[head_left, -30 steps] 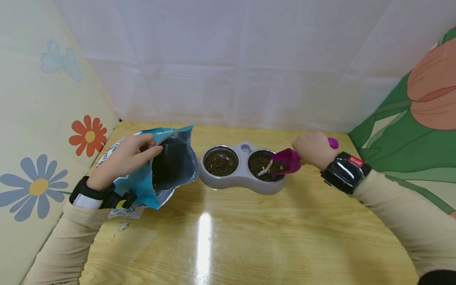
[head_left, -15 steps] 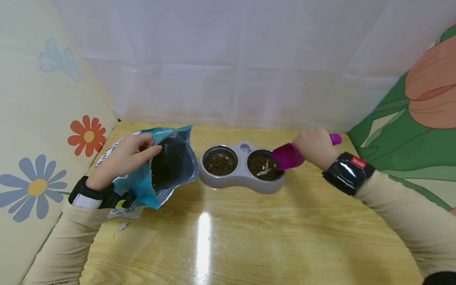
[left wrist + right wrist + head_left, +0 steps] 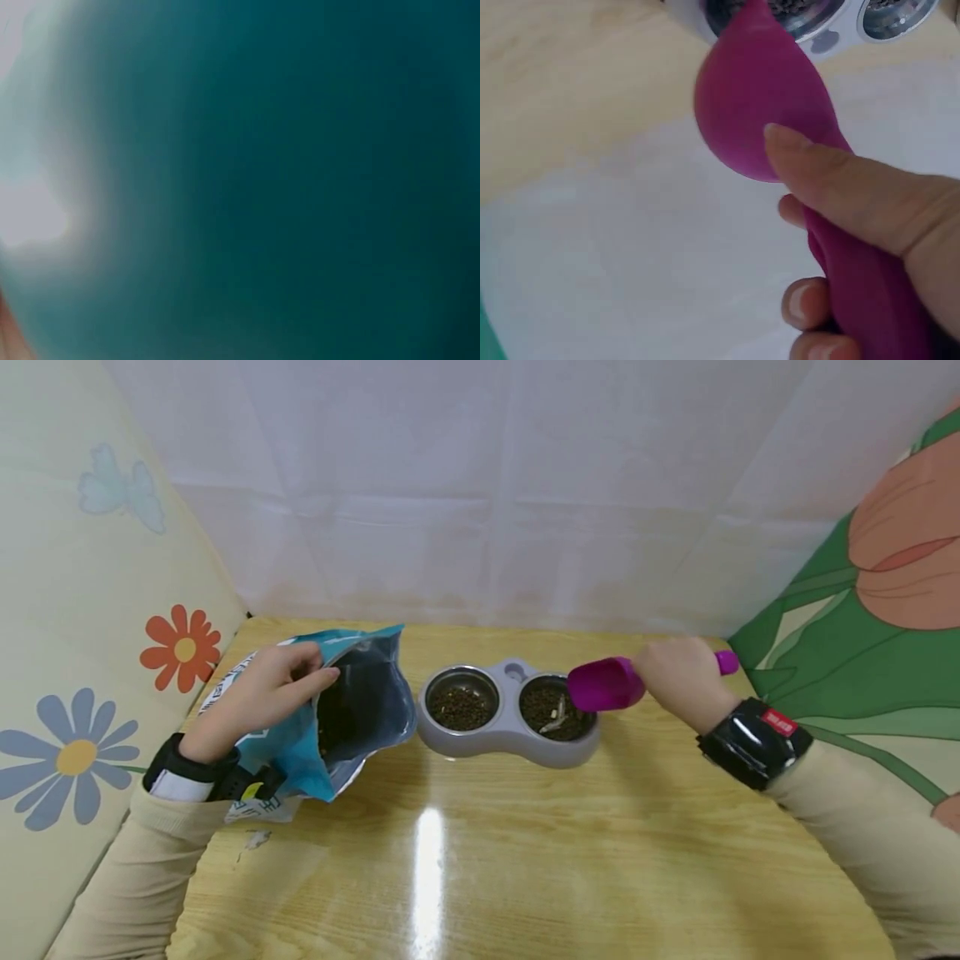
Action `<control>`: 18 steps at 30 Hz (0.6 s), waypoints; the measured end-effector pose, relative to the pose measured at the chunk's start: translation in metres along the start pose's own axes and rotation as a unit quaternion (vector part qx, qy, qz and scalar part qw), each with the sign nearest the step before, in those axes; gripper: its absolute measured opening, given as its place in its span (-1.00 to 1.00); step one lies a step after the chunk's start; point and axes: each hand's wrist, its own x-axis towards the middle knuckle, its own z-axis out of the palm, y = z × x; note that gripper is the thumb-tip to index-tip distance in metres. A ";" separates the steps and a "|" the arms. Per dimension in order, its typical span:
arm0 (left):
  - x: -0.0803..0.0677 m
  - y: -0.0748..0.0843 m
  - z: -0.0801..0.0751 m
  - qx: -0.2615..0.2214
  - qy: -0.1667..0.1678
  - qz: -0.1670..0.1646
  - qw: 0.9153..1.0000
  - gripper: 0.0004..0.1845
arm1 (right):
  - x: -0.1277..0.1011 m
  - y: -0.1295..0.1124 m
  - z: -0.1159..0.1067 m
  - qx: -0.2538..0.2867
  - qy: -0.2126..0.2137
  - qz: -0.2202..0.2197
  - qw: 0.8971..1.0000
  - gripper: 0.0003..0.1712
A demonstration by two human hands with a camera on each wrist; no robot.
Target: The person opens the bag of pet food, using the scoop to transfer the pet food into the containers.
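A grey double pet feeder point(image 3: 510, 743) stands at the middle of the wooden table, with dark kibble in both steel bowls; the right bowl point(image 3: 557, 712) also holds a few pale pieces. My right hand point(image 3: 678, 681) grips the handle of a magenta scoop point(image 3: 604, 684), which hangs level just above the right bowl's right rim. The scoop point(image 3: 761, 105) fills the right wrist view with the feeder point(image 3: 810, 22) beyond it. My left hand point(image 3: 266, 693) holds the top edge of an open teal kibble bag point(image 3: 352, 710), its mouth facing right. The left wrist view is a teal blur.
The table point(image 3: 525, 860) is walled by a white sheet at the back, a flower-print panel point(image 3: 90, 635) on the left and a green and orange panel point(image 3: 862, 610) on the right. A small scrap point(image 3: 258, 837) lies near my left sleeve.
My right hand has lifted the scoop out of the right bowl and drawn it to the right, turning it level. The left hand and bag have stayed put.
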 end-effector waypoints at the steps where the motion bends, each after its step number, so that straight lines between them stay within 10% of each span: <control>1: 0.000 0.000 0.000 0.001 0.000 0.001 1.000 -0.68 | -0.003 0.002 0.002 0.011 0.001 0.005 1.000 -0.58; 11: 0.001 0.003 -0.001 0.000 -0.006 -0.015 1.000 -0.68 | -0.032 0.018 0.035 0.126 -0.018 0.065 0.990 -0.71; 18: -0.002 0.004 0.001 -0.007 -0.011 -0.020 1.000 -0.69 | -0.062 0.011 0.072 0.264 0.001 0.109 0.958 -0.74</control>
